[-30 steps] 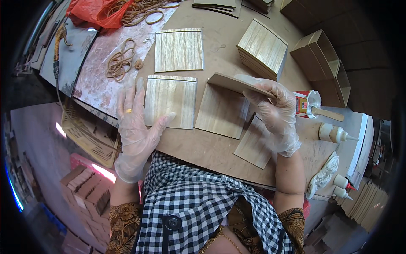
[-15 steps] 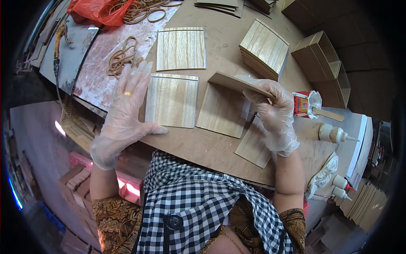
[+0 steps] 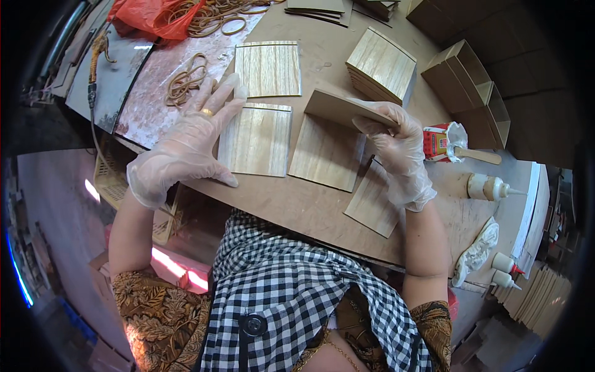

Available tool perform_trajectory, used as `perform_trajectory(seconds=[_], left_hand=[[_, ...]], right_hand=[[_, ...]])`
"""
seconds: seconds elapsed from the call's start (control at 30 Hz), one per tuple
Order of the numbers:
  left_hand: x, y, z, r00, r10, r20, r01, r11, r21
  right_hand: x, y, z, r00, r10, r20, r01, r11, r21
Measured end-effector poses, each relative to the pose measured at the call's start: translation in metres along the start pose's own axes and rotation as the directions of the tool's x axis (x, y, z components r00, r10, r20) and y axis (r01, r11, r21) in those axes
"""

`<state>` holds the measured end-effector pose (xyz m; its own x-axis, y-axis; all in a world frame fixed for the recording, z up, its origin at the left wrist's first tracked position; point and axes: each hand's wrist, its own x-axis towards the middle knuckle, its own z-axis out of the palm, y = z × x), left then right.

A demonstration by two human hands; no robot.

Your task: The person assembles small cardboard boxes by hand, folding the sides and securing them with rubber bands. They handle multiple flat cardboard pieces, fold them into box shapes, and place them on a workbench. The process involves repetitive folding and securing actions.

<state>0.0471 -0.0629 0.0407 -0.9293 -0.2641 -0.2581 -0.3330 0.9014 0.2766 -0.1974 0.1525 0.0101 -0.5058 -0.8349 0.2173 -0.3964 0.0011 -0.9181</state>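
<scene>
Both hands wear clear plastic gloves. My left hand (image 3: 192, 139) is spread wide at the left side of a pale wooden panel (image 3: 257, 142), thumb by its near corner and fingers by its far left corner; it grips nothing. In my right hand (image 3: 400, 149) is a thin brown board (image 3: 347, 110), pinched at its right end and tilted up on edge over a second wooden panel (image 3: 325, 152). Another panel (image 3: 375, 201) lies partly under the right hand. Farther off lies one more grooved panel (image 3: 268, 69).
A stack of panels (image 3: 381, 65) and open brown boxes (image 3: 462, 74) stand at the far right. Nearer are a glue tub (image 3: 437, 142) with a wooden stick (image 3: 480, 155), a nozzle bottle (image 3: 486, 186) and a crumpled cloth (image 3: 476, 251). Rubber bands (image 3: 186, 80) lie at left.
My left hand has turned, its fingers swinging rightward to the panel's far left corner. The right hand still holds the board at much the same tilt. The whole view has shifted slightly.
</scene>
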Motion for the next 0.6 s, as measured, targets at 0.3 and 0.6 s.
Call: perform_trajectory(seconds=[0.3,0.6], left_hand=[[0.005,0.002,-0.005,0.999,0.051,-0.016,-0.052,0.997,-0.054],[-0.005,0.02,-0.003,0.962,-0.267,-0.064,0.227,0.905,-0.36]], right_hand=[[-0.001,0.001,0.0,1.0,0.02,-0.021,-0.02,0.999,0.028],[-0.001,0.01,0.004,0.998,-0.037,-0.053,0.037,0.999,0.011]])
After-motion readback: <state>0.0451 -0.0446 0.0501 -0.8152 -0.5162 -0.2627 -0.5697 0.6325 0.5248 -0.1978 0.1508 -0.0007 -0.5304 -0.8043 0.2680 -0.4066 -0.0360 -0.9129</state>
